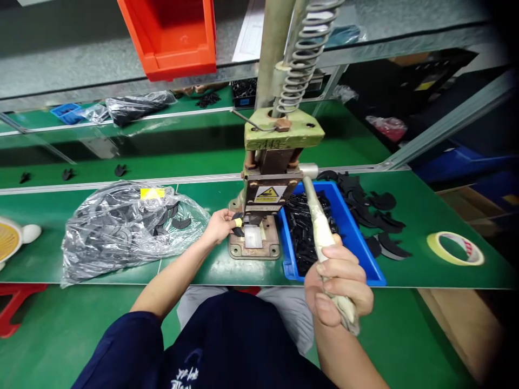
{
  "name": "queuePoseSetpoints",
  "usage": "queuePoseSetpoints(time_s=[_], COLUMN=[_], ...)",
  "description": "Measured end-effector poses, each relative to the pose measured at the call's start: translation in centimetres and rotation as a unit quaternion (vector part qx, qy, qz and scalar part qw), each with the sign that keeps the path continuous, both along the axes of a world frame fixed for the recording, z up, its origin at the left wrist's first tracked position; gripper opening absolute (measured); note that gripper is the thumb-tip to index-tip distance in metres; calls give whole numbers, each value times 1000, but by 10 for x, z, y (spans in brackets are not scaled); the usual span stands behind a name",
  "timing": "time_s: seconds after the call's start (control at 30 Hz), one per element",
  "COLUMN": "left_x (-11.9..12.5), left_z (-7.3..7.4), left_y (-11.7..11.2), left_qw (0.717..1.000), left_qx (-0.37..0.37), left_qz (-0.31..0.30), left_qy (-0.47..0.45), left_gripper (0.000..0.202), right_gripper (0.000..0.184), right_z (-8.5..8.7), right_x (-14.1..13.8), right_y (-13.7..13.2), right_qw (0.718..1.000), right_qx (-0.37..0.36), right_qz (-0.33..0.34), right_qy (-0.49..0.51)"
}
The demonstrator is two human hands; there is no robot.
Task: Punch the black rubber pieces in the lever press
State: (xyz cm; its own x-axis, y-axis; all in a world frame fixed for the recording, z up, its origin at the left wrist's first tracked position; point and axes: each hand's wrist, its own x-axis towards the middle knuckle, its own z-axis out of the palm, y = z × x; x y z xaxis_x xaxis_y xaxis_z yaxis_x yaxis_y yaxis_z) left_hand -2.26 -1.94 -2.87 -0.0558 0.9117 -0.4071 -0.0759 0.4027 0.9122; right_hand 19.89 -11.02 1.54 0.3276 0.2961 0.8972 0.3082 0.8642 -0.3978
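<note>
A hand press (273, 156) stands before me, with a coil spring (304, 59) above its yellow-green top plate. My right hand (340, 281) is wrapped around the taped end of the press lever (318, 221), which slants down towards me. At the press base (255, 251), my left hand (221, 226) pinches a small black plastic part (238, 231) at the left edge of the light metal block (253, 236). A bit of yellow shows at those fingertips. How far the part reaches under the press head is partly hidden.
Left of the press lies a clear plastic bag (121, 232) of black curved parts. A blue bin (344, 216) of black parts stands to the right, beside loose curved parts (365, 208) and a tape roll (456, 248). An orange bin (174, 38) sits on the shelf above.
</note>
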Motion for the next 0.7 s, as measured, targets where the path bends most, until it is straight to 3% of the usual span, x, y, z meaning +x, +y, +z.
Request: queuePoseSetpoints(time_s=[0.47,0.7], left_x=[6,3], left_z=[8,12], left_y=[12,14], left_qw=[997,995], left_qx=[-40,-85], left_qz=[-36,-40], left_qy=[61,31], left_gripper=[39,38], right_gripper=[21,20], right_z=[4,2], right_x=[-2,1], right_y=[0,-2], right_qw=[1000,1000], right_qx=[5,2], right_qz=[5,8], right_qy=[-4,-17])
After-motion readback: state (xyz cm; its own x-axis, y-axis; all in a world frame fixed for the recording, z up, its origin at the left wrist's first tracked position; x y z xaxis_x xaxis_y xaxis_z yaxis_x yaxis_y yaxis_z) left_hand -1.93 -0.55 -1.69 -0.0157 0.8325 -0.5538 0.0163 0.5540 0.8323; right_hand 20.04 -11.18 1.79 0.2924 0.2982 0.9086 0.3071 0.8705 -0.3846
